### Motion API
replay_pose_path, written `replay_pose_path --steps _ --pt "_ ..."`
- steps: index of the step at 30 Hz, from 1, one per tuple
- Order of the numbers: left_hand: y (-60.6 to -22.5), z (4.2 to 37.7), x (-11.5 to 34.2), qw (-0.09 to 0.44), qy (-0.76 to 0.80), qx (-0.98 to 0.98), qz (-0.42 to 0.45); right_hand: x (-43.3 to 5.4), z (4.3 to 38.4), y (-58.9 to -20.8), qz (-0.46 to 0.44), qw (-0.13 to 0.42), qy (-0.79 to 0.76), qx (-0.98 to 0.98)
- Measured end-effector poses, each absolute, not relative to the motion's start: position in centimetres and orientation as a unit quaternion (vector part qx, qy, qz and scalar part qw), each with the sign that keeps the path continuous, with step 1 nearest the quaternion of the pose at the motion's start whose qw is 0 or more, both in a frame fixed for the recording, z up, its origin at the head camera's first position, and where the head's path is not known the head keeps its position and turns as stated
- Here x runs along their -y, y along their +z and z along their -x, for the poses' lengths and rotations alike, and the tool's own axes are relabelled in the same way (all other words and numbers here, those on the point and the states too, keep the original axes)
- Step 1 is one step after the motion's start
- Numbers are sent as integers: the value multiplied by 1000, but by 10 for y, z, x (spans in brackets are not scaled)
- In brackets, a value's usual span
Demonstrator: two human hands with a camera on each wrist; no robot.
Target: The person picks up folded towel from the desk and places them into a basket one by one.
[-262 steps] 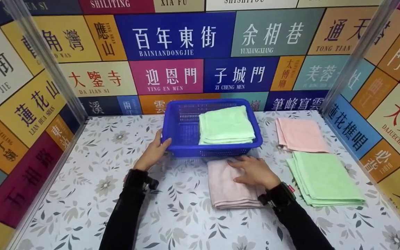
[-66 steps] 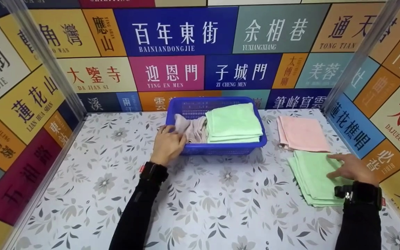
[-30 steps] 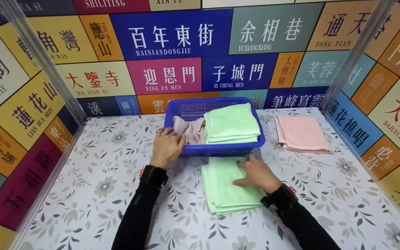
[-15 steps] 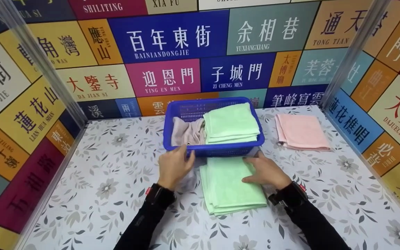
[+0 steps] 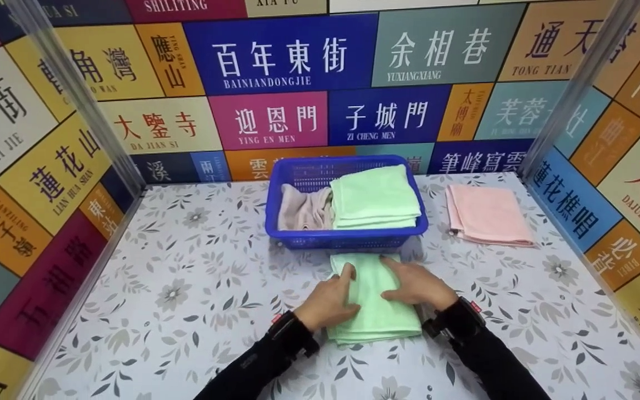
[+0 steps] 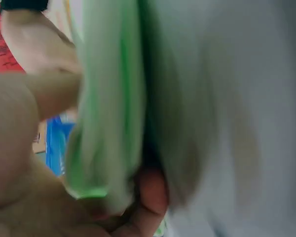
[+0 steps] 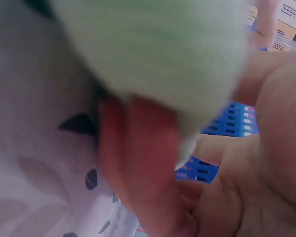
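In the head view a folded light green towel [image 5: 373, 319] lies on the table in front of the blue basket. My left hand [image 5: 328, 303] grips its left side and my right hand [image 5: 417, 284] its right side. In the left wrist view, blurred, the towel's layered edge [image 6: 106, 98] sits between thumb and fingers, with fingertips [image 6: 153, 190] beneath. The right wrist view shows fingers [image 7: 143, 148] tucked under the towel too. Inside the basket [image 5: 348, 240], a crumpled greyish-pink towel [image 5: 304, 208] stands left of another folded green towel [image 5: 375, 197].
A folded pink towel [image 5: 489, 214] lies on the flower-patterned table [image 5: 186, 311], right of the basket. Walls covered with coloured sign panels [image 5: 281, 55] enclose the back and both sides.
The greyish-pink towel went from the table into the basket. My right hand brought the green towel from the right to the front; my left hand left the basket and took the towel's left side.
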State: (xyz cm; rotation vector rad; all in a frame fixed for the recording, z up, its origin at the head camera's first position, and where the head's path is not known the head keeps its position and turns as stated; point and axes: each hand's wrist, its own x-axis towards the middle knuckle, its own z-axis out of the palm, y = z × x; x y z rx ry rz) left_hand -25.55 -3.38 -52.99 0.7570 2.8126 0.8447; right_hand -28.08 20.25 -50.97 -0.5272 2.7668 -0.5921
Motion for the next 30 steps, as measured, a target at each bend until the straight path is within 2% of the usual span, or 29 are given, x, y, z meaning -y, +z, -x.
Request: replay_pose_path --steps 9,15,21,25,30 --pt "-536 261 35 111 416 -861 -269 -193 275 -517 211 104 -239 -942" --pt "-528 261 35 125 419 -863 -252 -191 275 -515 255 86 -265 -926" --pt "-503 258 38 140 412 -864 -254 -197 275 -494 294 83 -296 -905" --pt "-479 251 44 117 422 -859 -264 -200 269 -471 289 65 -319 -900" --pt "-456 242 49 47 439 -854 -274 -201 258 -443 265 15 -336 -904"
